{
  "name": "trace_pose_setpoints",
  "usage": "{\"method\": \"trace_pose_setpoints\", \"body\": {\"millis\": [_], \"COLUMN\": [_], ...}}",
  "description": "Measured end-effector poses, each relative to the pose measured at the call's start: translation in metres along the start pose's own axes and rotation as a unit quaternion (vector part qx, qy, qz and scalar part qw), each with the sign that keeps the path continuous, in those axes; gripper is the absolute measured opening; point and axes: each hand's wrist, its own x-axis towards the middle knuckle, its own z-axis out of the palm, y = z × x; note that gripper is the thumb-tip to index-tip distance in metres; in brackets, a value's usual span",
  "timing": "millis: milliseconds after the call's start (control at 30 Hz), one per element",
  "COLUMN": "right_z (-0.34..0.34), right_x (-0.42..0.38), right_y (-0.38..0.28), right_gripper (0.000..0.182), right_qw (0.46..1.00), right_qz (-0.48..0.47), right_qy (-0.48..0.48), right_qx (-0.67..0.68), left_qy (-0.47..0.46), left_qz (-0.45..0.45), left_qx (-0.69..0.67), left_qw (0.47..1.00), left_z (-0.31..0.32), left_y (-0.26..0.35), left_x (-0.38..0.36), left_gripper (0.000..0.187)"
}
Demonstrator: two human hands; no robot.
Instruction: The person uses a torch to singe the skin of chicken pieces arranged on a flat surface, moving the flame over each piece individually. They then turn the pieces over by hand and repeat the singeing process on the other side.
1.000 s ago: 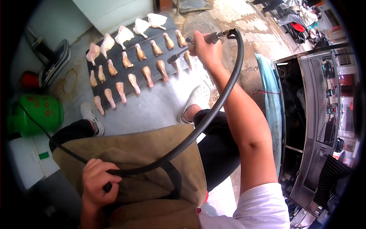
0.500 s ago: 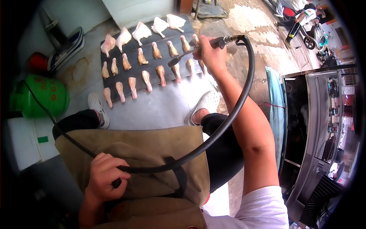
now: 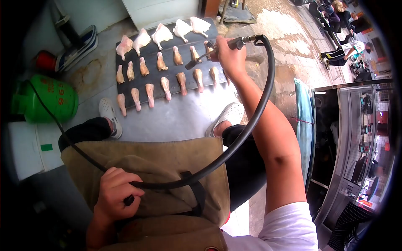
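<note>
My right hand (image 3: 229,56) is wrapped round the handle of a gas torch (image 3: 239,43). The torch's nozzle (image 3: 191,65) hangs over the dark board (image 3: 146,55). Several drumsticks (image 3: 181,83) lie there in two rows, with a row of paler chicken legs (image 3: 162,35) beyond them. Some drumsticks are partly hidden behind the torch and hand. A thick black hose (image 3: 261,104) curves from the torch down to my left hand (image 3: 119,192), which is closed round it above the brown apron (image 3: 167,159). No flame can be made out.
A green gas cylinder (image 3: 52,99) stands at the left, near a weighing scale (image 3: 86,44). Two white shoes (image 3: 109,117) flank the floor below the board. A glass-fronted cabinet (image 3: 351,138) is at the right; people (image 3: 349,49) are beyond it.
The board and its chicken pieces appear slightly farther right as the view shifts. The torch nozzle sits slightly higher. Both hands keep their hold. The people in the background have changed position.
</note>
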Motion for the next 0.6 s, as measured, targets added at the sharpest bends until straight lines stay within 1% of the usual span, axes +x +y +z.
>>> {"method": "trace_pose_setpoints", "body": {"millis": [233,333,433,600], "right_z": [-0.001,-0.005,-0.003,0.000], "right_x": [0.003,0.001,0.002,0.006], "right_y": [0.009,0.004,0.007,0.011], "right_gripper": [0.032,0.035,0.032,0.031], "right_qw": [1.000,0.998,0.999,0.999], "right_qz": [-0.002,-0.009,-0.004,-0.005], "right_qy": [0.005,-0.017,0.006,0.014], "right_qx": [-0.012,-0.057,-0.037,-0.050], "left_qy": [0.002,0.004,0.005,0.005], "left_qz": [0.002,0.003,0.002,-0.002], "left_qx": [0.001,-0.001,0.001,0.004], "left_qw": [1.000,1.000,1.000,1.000], "left_z": [-0.001,0.001,0.001,0.000], "left_y": [0.001,0.000,0.001,0.000], "left_x": [-0.001,-0.002,-0.002,-0.002], "left_gripper": [0.018,0.018,0.018,0.018]}}
